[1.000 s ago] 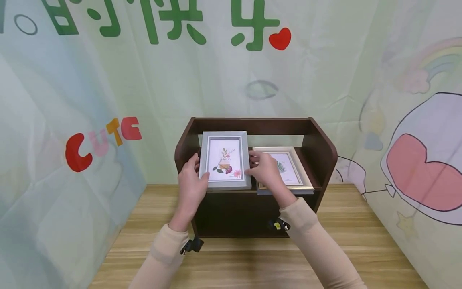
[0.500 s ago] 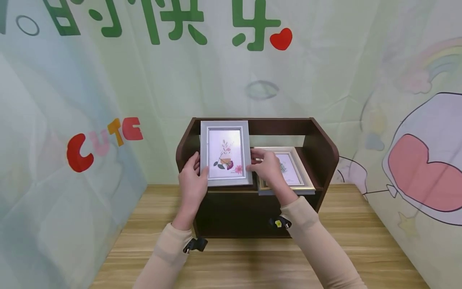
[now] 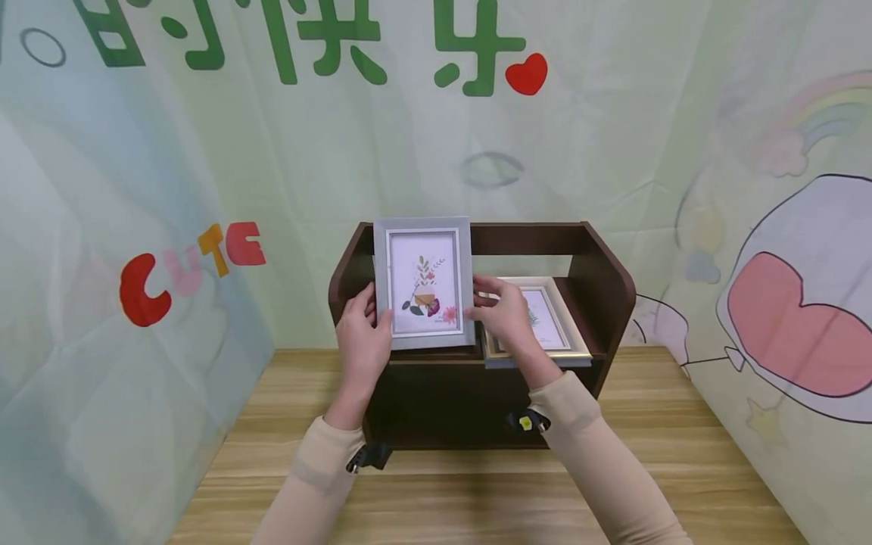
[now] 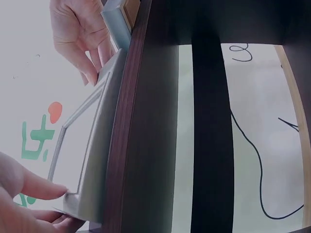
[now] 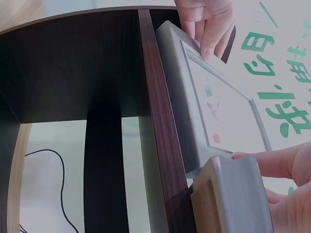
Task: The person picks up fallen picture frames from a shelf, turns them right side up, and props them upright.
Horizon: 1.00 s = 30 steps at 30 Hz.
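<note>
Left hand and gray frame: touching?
Touching. The left wrist view shows the left hand with its thumb on the gray frame, at a front corner.

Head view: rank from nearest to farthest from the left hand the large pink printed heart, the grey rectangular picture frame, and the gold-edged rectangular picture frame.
1. Grey rectangular picture frame: pinched by the left hand at its left edge.
2. Gold-edged rectangular picture frame: right of the grey one.
3. Large pink printed heart: far right.
</note>
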Tool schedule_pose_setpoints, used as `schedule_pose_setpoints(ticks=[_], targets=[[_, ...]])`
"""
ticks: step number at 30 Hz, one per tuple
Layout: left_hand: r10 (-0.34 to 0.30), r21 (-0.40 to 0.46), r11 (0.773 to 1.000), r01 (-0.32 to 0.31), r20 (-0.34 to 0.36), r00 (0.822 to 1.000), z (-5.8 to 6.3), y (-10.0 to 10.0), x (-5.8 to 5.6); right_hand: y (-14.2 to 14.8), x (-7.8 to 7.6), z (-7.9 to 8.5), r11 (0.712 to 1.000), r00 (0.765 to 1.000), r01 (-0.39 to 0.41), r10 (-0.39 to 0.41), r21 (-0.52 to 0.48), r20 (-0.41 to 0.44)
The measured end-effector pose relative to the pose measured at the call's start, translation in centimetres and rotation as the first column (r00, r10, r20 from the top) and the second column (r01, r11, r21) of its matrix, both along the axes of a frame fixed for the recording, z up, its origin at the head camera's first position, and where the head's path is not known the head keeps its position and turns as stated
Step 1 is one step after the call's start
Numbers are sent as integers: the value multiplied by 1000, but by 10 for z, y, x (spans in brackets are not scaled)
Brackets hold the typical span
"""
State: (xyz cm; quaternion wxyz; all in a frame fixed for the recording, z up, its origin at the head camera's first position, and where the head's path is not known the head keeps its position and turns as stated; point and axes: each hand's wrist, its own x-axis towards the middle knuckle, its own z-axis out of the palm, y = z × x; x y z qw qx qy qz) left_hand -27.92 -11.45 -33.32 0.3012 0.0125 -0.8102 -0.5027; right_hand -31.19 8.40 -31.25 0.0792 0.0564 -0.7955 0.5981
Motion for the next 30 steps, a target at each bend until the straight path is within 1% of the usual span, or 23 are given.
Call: schedule_pose_setpoints(ticks=[4,8,16,21,30], targets=[[0,-14,1000,0,12,1000,1,-1,0,0,1,0,999,1000,-8,8,-39,-12],[-10,-6,1000,10,4,1000,1,-1,-1,-1,2,1,997,999,-18,16,-70,-28],[-32,25,999,33,-52,998,0,-2,-1,-3,2,0,995,999,-18,13,-101,-42],[-37,37,999,40,-66,997,-2,-2,-1,-5,2,-1,989,997,-25,14,-145,-78],[-60,21,998,63,-118,991,-8,-5,-3,-8,1,-5,987,990,-11,-11,-158,-139]])
